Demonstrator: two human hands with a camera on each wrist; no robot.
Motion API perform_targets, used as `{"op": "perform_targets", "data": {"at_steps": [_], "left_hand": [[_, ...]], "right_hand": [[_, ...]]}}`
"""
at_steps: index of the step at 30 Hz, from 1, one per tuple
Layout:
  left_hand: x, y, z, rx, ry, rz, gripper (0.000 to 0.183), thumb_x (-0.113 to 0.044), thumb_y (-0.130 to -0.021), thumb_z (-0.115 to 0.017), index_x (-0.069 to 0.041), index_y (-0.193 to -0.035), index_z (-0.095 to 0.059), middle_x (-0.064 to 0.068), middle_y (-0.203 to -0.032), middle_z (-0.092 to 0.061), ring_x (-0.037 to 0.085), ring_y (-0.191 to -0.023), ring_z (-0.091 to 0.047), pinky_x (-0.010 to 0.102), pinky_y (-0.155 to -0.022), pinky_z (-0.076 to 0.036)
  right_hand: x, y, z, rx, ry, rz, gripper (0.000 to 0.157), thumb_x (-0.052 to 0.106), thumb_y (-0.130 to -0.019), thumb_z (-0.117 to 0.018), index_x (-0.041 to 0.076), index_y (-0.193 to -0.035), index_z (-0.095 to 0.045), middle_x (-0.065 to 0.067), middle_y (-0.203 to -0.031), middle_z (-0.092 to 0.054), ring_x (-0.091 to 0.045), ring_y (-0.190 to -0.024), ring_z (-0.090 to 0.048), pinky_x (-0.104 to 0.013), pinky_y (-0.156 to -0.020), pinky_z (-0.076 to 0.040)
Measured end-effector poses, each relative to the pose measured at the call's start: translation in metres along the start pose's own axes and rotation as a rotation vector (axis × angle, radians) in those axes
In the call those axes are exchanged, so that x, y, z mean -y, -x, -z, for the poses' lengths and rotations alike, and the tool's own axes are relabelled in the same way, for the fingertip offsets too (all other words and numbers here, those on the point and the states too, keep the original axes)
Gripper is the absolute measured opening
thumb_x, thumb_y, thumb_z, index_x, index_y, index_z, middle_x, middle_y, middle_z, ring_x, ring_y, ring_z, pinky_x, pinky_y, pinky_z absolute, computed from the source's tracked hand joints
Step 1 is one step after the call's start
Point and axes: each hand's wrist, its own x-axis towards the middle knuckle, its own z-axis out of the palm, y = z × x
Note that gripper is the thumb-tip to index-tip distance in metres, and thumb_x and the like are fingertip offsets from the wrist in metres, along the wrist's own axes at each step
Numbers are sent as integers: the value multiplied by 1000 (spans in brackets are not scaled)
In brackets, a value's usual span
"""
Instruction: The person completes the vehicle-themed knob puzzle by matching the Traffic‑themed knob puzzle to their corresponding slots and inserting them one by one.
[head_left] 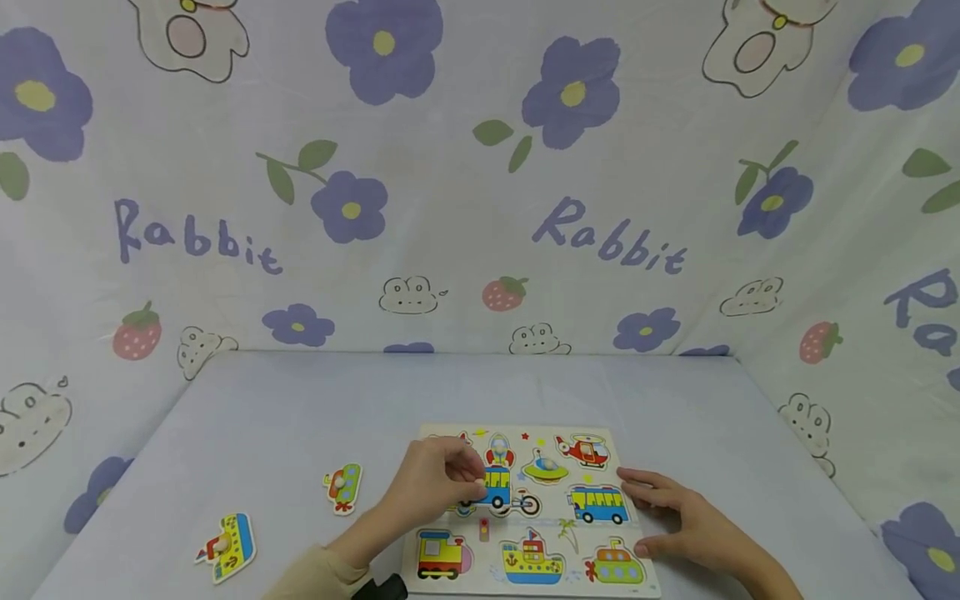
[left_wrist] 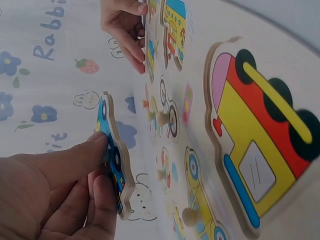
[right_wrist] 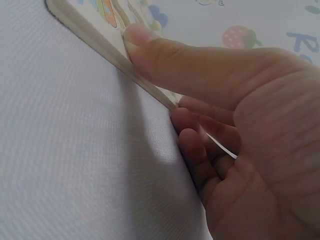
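My left hand (head_left: 438,479) pinches a blue and yellow bus puzzle piece (head_left: 497,487) between thumb and fingers, above the middle of the puzzle board (head_left: 532,529). In the left wrist view the bus piece (left_wrist: 116,155) stands tilted, apart from the board, its wooden edge showing. My right hand (head_left: 693,521) rests at the board's right edge. The right wrist view shows its thumb (right_wrist: 150,52) lying on the board's rim and the other fingertips touching near the edge. A printed bus picture (head_left: 597,504) shows on the board beside that hand.
A submarine piece (head_left: 345,488) and a ship piece (head_left: 228,546) lie on the table left of the board. On the board are a train (head_left: 442,554), a helicopter (head_left: 585,451) and a bicycle (head_left: 528,502), partly hidden. A printed curtain (head_left: 450,208) stands behind the table.
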Motion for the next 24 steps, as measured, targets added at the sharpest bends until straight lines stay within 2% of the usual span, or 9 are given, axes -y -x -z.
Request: {"op": "perform_targets", "data": {"at_steps": [8, 18, 24], "left_hand": [[-1, -8, -15, 37, 57, -12, 18, -5, -76, -85, -11, -85, -70, -5, -79, -66, 9, -69, -63, 26, -65, -54], [-2, -19, -37, 59, 107, -14, 19, -3, -74, -86, -10, -83, -70, -6, -76, -67, 6, -67, -64, 24, -64, -54], [-9, -27, -53, 69, 122, -20, 20, -2, -73, -87, -10, -82, -71, -7, -76, -67, 4, -67, -63, 23, -64, -53]], "right_hand": [[-1, -1, 0, -3, 17, -3, 77, 45, -70, -86, 18, -137, -60, 2, -151, -40, -37, -141, -27, -60, -106, -29], [-2, -1, -1, -9, 17, 20, 77, 43, -71, -86, 15, -138, -59, -3, -151, -40, -42, -140, -26, -65, -104, -28], [-1, -1, -1, -13, 30, 25, 78, 44, -71, -86, 14, -138, -59, -2, -152, -40, -41, -140, -27, -65, -104, -29]]}}
